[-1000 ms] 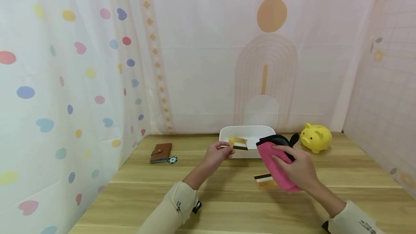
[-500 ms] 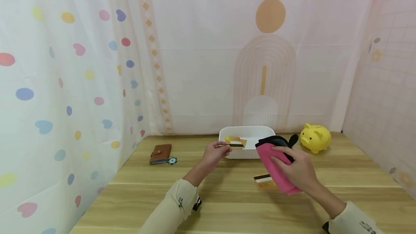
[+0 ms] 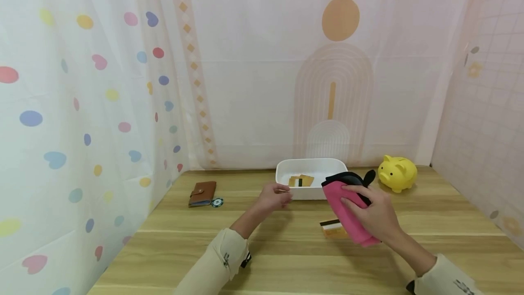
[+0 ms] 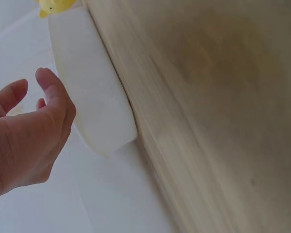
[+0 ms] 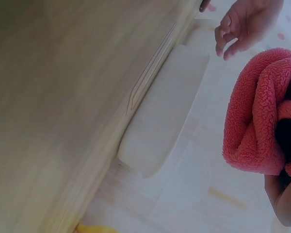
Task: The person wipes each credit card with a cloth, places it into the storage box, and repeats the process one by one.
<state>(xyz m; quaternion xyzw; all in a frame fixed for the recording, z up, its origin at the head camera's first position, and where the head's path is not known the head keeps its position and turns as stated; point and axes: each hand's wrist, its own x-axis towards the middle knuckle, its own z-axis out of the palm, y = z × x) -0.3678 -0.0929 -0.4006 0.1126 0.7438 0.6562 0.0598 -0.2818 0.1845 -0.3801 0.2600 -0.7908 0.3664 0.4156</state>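
Beside the front left corner of the white box (image 3: pixel 315 193), my left hand (image 3: pixel 275 197) hovers with nothing in it. Its thumb and forefinger stand apart in the left wrist view, the fingers loosely bent. Inside the box lie overlapping gold cards (image 3: pixel 302 180) with a black and a white stripe showing. My right hand (image 3: pixel 378 211) grips a folded pink fleecy cloth (image 3: pixel 345 208) with black parts along its top, held tilted above the table. In the right wrist view its thick pink folds surround a dark patch. Partly behind the cloth, another gold striped card (image 3: pixel 333 229) lies on the wood.
A yellow piggy bank (image 3: pixel 398 174) stands at the back right of the wooden table (image 3: pixel 286 263). On the left lie a brown snap wallet (image 3: pixel 203 193) and a round green-and-white chip (image 3: pixel 218 202). Patterned curtains (image 3: pixel 254 81) hang behind and at the sides.
My left hand has let go of a gold card, which now lies in the white box. That hand has shifted slightly; the right hand and pink cloth stay almost still.
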